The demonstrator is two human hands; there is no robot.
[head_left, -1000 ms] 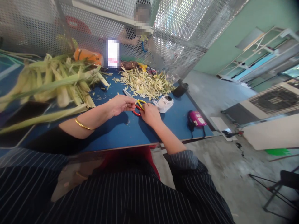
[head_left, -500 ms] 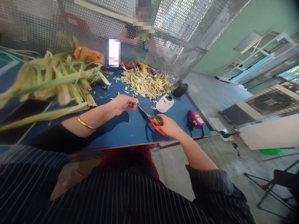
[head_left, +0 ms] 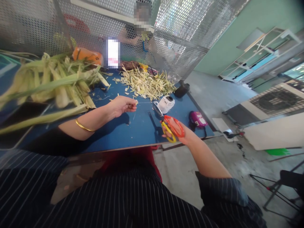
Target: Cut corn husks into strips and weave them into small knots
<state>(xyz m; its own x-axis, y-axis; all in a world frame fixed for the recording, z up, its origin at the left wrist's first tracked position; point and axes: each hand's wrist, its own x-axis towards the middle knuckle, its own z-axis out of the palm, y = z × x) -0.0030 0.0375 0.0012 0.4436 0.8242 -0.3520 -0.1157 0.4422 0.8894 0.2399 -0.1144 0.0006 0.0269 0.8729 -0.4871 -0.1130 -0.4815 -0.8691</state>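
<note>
My left hand point(head_left: 124, 106) is closed in a pinch above the blue table, its fingertips on the end of a thin white thread point(head_left: 144, 102) and a small pale piece too small to make out. The thread runs rightward toward a white thread spool point(head_left: 165, 105) with a dark core, which sits in a white wrapping. My right hand point(head_left: 186, 135) holds a pair of scissors point(head_left: 162, 119) with one red and one yellow handle. Their dark blades point up and left, close to the spool and the thread. A gold bangle point(head_left: 83, 126) circles my left wrist.
Long pale green stalks point(head_left: 61, 85) cover the table's left side. Behind the spool lies a heap of cut strips point(head_left: 147, 83). A black cylinder point(head_left: 181, 90) and a purple pouch point(head_left: 197, 119) are at the right edge. A person sits beyond the perforated metal screen point(head_left: 95, 34).
My right hand has lifted and turned the scissors from near the tabletop, bringing the blades up to the right, beside the spool. My left hand keeps its pinch, nearly still.
</note>
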